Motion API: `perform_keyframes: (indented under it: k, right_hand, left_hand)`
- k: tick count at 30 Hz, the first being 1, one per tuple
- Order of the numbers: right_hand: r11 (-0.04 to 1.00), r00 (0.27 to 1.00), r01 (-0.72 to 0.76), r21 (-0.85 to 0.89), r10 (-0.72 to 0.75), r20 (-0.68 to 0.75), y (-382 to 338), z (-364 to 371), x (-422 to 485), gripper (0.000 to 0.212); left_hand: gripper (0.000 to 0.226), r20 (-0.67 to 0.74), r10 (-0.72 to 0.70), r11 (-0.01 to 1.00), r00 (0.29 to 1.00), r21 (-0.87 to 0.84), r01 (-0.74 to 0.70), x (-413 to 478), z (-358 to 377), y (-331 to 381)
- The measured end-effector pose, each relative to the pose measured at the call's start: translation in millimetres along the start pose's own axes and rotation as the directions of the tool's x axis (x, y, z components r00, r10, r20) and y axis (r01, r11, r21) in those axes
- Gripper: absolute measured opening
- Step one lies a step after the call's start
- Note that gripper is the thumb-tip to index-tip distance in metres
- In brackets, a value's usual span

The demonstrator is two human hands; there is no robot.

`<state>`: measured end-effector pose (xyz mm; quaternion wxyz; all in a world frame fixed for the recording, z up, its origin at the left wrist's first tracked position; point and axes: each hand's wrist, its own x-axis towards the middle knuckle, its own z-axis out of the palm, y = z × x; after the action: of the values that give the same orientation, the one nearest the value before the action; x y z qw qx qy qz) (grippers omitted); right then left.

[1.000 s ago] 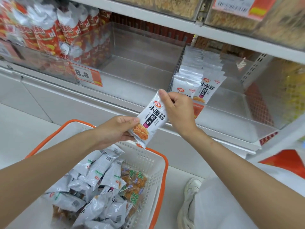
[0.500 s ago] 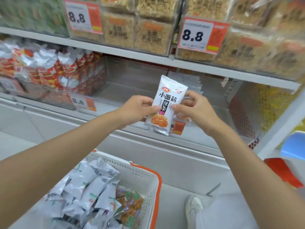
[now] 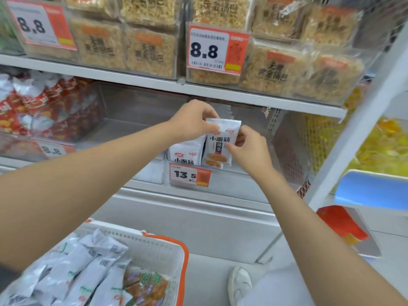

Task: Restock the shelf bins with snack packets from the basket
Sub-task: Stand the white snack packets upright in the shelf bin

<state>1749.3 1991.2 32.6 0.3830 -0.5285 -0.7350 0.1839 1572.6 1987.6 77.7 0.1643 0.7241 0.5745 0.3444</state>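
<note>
The left hand [image 3: 194,122] and right hand [image 3: 249,149] pinch one white packet [image 3: 223,140] upright over the clear bin [image 3: 238,184]. Matching packets [image 3: 187,153] stand just beside it, behind a price tag [image 3: 189,176].

Counts: 2 hands, left hand [image 3: 194,122] and right hand [image 3: 249,149], both on 1 white packet [image 3: 223,138]. 1 more same-print packet [image 3: 187,153] faces front in the bin [image 3: 234,182]; the row behind it is hidden, no count. 4 price tags: top-left 8.8 tag [image 3: 42,25], middle 8.8 tag [image 3: 216,50], lower-left 8.8 tag [image 3: 54,150], 13.5 tag [image 3: 189,175]. 1 basket [image 3: 186,261]; silver packets [image 3: 88,261] in it overlap, uncountable. 1 shoe [image 3: 239,283].
</note>
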Motion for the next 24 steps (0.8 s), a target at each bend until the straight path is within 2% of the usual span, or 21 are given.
perform_keyframes:
  k: [4,8,13,20,24]
  right_hand:
    - [0.984,0.980,-0.172,-0.051,0.176,0.093,15.5,25.5,18.6,0.019]
    - [0.954,0.931,-0.281,-0.107,0.298,0.210,25.3,39.0,30.1,0.026]
    - [0.937,0.891,-0.335,-0.097,0.349,0.290,25.6,47.9,36.7,0.017]
    - [0.918,0.874,-0.397,-0.015,0.382,0.301,29.3,49.6,41.1,0.023]
    - [0.911,0.857,-0.410,-0.034,0.398,0.327,33.0,49.5,38.6,0.020]
  left_hand:
    - [0.013,0.074,-0.041,0.969,0.996,0.247,0.022,20.5,13.4,-12.0]
    - [0.014,0.146,-0.074,0.926,0.986,0.377,0.014,35.3,26.8,-16.7]
    - [0.015,0.079,-0.068,0.917,0.995,0.398,0.032,41.8,31.5,-24.0]
    - [0.013,0.027,-0.074,0.942,0.997,0.329,0.061,39.5,28.8,-31.5]
    - [0.019,0.005,-0.083,0.937,0.997,0.342,0.077,35.3,29.7,-31.8]
